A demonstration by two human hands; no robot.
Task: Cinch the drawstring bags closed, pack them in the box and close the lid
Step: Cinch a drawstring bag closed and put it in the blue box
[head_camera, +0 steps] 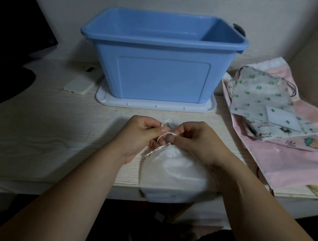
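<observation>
The white bag (172, 173) lies at the near edge of the bench (54, 125), its bottom hanging a little over the edge and its mouth turned away from the person, toward the box. That puts the neck right between the two hands, where the cord (167, 134) can be worked. The left hand (141, 132) has its fingers curled and pinches one run of cord between thumb and forefinger. The right hand (193, 140) is curled likewise and pinches the cord from the other side, the thumb tips nearly meeting. The neck under them is already gathered and a loop of cord stands up above the fingers, so this looks like tightening or knotting rather than the first pull. A loose knotted end trails off to the left of the neck.

The box (162, 56) stands open just behind, within easy reach, so a closed bag can go straight in. No bag shows in the part of its inside that can be seen. It sits on its own lid (155, 104), turned up like a tray, which keeps the lid at hand for the last step. To the right a pile (264, 99) of flat bags waits on a large pink bag (289, 158), apart from the working spot. A phone (81, 82) lies left of the box.
</observation>
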